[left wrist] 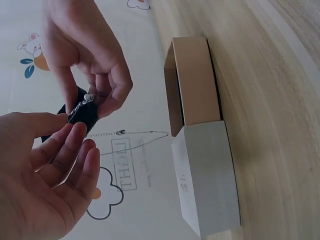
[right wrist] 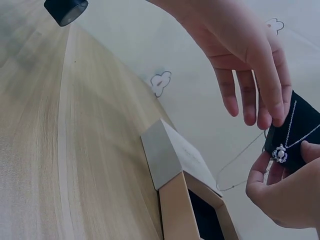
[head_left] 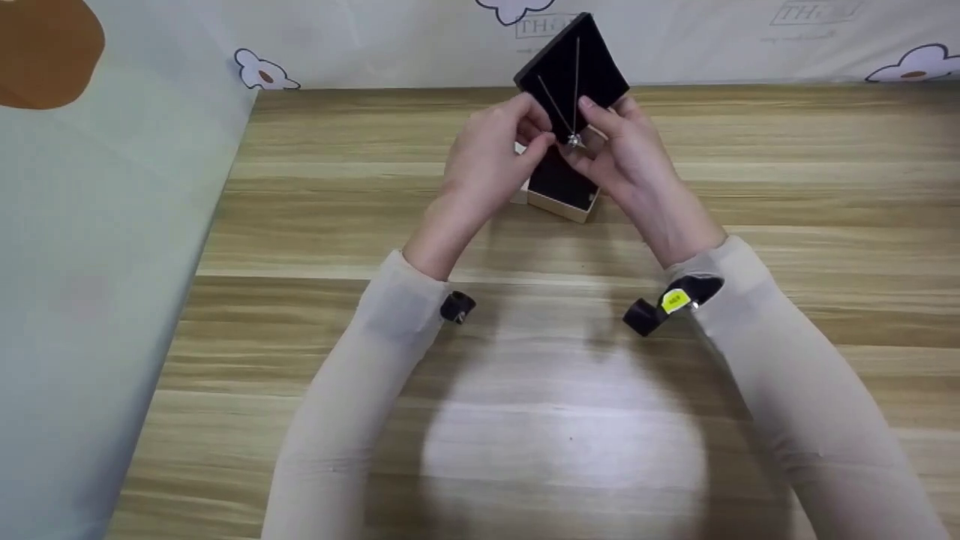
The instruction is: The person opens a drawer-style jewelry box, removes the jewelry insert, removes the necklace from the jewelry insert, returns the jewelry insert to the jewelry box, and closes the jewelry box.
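Observation:
A black necklace pad (head_left: 600, 64) is held up over the far part of the table. A thin silver chain necklace (right wrist: 290, 125) lies in a V across its face, with a sparkling pendant (head_left: 574, 140) near the lower corner. My right hand (head_left: 637, 157) grips the pad, its thumb on the front. At the pad's lower left edge, my left hand (head_left: 499, 142) pinches with thumb and fingertips; the right wrist view shows its other fingers (right wrist: 245, 95) hanging down. A loop of chain (left wrist: 145, 133) dangles behind the pad.
Below the hands, an open tan jewellery box (head_left: 559, 202) with a black inside stands on the wooden table (head_left: 337, 322). A whitish box part (left wrist: 210, 175) adjoins it. Printed pale cloth (head_left: 390, 45) covers the area behind the table's far edge.

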The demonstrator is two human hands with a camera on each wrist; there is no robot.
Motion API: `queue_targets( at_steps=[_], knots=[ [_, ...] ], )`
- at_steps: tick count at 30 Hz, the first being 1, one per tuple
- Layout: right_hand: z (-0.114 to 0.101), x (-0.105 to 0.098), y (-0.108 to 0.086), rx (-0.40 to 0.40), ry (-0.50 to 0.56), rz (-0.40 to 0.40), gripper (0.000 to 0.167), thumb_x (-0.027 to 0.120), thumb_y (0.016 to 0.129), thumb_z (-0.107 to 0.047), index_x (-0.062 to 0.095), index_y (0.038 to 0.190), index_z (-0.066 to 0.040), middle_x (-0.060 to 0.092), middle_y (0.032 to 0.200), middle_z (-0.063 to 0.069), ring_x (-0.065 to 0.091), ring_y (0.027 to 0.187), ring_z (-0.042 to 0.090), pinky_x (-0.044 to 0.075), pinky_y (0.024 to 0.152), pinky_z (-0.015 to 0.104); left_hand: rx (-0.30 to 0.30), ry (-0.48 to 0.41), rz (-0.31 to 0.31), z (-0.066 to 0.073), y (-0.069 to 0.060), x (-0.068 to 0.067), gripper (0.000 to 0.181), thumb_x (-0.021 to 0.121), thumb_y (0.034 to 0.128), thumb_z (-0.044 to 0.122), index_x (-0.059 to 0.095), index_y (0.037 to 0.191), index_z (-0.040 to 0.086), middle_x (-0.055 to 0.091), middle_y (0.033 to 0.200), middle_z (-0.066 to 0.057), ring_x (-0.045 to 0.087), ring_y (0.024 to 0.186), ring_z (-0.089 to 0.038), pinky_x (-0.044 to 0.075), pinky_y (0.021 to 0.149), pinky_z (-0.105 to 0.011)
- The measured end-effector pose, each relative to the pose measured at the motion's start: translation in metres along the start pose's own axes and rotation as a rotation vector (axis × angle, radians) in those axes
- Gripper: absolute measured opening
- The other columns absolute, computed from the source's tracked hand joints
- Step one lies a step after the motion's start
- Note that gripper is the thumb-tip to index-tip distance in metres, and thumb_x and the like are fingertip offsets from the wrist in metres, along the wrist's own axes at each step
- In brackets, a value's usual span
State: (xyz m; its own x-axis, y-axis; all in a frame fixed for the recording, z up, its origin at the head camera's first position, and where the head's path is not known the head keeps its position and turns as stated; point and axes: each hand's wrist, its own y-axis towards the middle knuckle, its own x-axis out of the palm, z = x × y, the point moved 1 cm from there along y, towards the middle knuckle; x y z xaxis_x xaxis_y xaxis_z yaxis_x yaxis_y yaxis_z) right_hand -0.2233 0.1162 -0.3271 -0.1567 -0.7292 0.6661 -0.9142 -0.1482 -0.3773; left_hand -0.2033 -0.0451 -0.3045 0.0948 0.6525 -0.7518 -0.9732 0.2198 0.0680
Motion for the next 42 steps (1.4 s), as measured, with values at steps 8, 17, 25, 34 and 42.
queue_targets(
  at_steps=[8, 17, 25, 34, 42],
  knots=[
    [0.000, 0.001, -0.003, 0.003, -0.012, -0.016, 0.024, 0.061, 0.096, -0.005, 0.056, 0.116, -0.018, 0.068, 0.105, 0.004, 0.066, 0.095, 0.020, 0.050, 0.080, 0.031, -0.057, -0.179, 0.053, -0.012, 0.001, -0.005, 0.020, 0.063, 0.0981, 0.027, 0.062, 0.110, 0.012, 0.069, 0.102, 0.002, 0.064, 0.094, -0.006, 0.048, 0.087, -0.019],
    [0.003, 0.004, -0.006, 0.000, -0.034, -0.056, 0.019, 0.062, 0.096, -0.006, 0.060, 0.112, -0.016, 0.070, 0.101, 0.006, 0.069, 0.090, 0.022, 0.051, 0.079, 0.033, -0.018, -0.764, -0.011, -0.016, 0.002, -0.006, 0.034, 0.060, 0.0971, 0.006, 0.055, 0.129, -0.003, 0.065, 0.127, -0.017, 0.067, 0.113, -0.024, 0.057, 0.095, -0.033],
    [0.003, 0.003, -0.009, 0.022, -0.051, -0.096, 0.019, 0.063, 0.095, -0.005, 0.062, 0.112, -0.014, 0.067, 0.104, 0.007, 0.068, 0.093, 0.024, 0.052, 0.083, 0.035, -0.091, -0.932, -0.013, -0.012, 0.004, -0.006, 0.040, 0.057, 0.0974, 0.000, 0.052, 0.137, -0.004, 0.062, 0.133, -0.023, 0.063, 0.123, -0.027, 0.056, 0.098, -0.031],
    [0.004, 0.002, -0.011, 0.095, -0.107, -0.127, 0.016, 0.058, 0.100, -0.014, 0.057, 0.116, -0.012, 0.068, 0.105, 0.008, 0.069, 0.097, 0.023, 0.057, 0.085, 0.033, -0.076, -0.957, 0.078, -0.012, 0.006, -0.006, 0.037, 0.054, 0.0983, -0.003, 0.054, 0.135, -0.007, 0.063, 0.132, -0.024, 0.065, 0.121, -0.028, 0.058, 0.092, -0.028],
    [0.006, 0.001, -0.011, 0.137, -0.122, -0.150, 0.010, 0.058, 0.100, -0.013, 0.057, 0.106, -0.005, 0.068, 0.105, 0.012, 0.067, 0.102, 0.025, 0.057, 0.090, 0.034, -0.106, -0.989, 0.147, -0.018, 0.007, -0.007, 0.037, 0.055, 0.0970, -0.005, 0.055, 0.134, -0.008, 0.063, 0.131, -0.026, 0.065, 0.120, -0.029, 0.057, 0.093, -0.028]
  ],
)
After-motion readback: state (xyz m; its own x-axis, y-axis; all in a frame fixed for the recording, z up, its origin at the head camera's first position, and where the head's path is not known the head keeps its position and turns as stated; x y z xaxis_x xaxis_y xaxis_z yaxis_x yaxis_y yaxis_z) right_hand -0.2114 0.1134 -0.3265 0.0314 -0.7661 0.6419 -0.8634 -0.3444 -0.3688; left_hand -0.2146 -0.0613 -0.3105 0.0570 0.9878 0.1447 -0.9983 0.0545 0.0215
